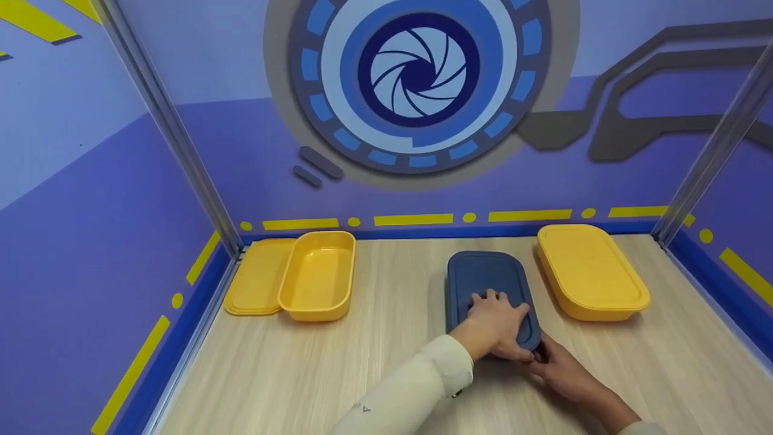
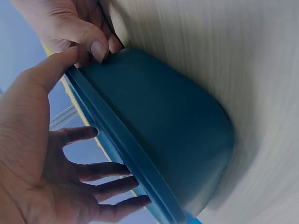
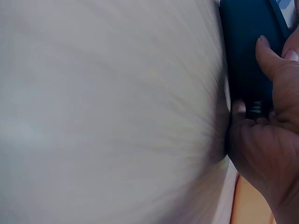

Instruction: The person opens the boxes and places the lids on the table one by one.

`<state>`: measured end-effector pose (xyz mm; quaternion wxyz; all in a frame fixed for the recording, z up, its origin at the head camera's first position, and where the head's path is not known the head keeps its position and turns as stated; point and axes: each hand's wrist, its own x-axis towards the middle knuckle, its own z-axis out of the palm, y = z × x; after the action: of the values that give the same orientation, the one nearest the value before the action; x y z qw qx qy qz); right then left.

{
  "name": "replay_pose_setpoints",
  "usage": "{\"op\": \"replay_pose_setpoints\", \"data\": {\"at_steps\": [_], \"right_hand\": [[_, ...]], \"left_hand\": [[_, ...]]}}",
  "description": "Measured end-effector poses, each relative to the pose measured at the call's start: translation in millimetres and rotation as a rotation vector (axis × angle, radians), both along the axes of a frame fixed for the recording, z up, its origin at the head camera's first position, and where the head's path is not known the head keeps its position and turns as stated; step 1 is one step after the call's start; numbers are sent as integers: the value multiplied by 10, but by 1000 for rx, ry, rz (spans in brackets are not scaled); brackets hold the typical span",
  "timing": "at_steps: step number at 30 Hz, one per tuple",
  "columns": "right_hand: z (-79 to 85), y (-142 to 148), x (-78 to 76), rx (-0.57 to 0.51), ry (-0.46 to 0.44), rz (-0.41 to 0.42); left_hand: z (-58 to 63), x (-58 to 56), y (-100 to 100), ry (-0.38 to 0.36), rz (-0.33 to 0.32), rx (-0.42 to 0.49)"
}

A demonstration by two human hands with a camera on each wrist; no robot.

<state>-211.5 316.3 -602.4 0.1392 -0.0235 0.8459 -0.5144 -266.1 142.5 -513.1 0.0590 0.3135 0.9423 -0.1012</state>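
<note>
A dark blue lidded food container (image 1: 483,272) sits on the table, right of centre. My left hand (image 1: 495,323) lies across its lid with the fingers spread. In the left wrist view the fingertips (image 2: 135,200) touch the lid and the thumb reaches the rim at the near corner. My right hand (image 1: 567,370) holds that near right corner from the side. In the right wrist view its thumb (image 3: 267,58) lies along the blue wall and the other fingers curl in at the end, partly hidden.
To the right stands a yellow lidded container (image 1: 592,269). At the back left is an open yellow container (image 1: 320,275), its edge overlapping a flat yellow lid (image 1: 256,278). Printed blue and purple panels (image 1: 205,151) wall the table (image 1: 272,374) at the back and sides.
</note>
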Motion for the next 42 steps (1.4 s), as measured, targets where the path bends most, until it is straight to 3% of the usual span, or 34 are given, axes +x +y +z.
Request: {"op": "replay_pose_setpoints", "data": {"at_steps": [6, 20, 32, 42], "right_hand": [[7, -7, 14, -28, -1, -2], [4, -14, 7, -4, 2, -13], [-8, -6, 16, -16, 12, -8], [-7, -44, 28, 2, 20, -12]], "left_hand": [[0, -8, 10, 41, -52, -6], [95, -53, -46, -14, -73, 93], [92, 23, -29, 83, -141, 147], [80, 41, -20, 113, -170, 157]]}}
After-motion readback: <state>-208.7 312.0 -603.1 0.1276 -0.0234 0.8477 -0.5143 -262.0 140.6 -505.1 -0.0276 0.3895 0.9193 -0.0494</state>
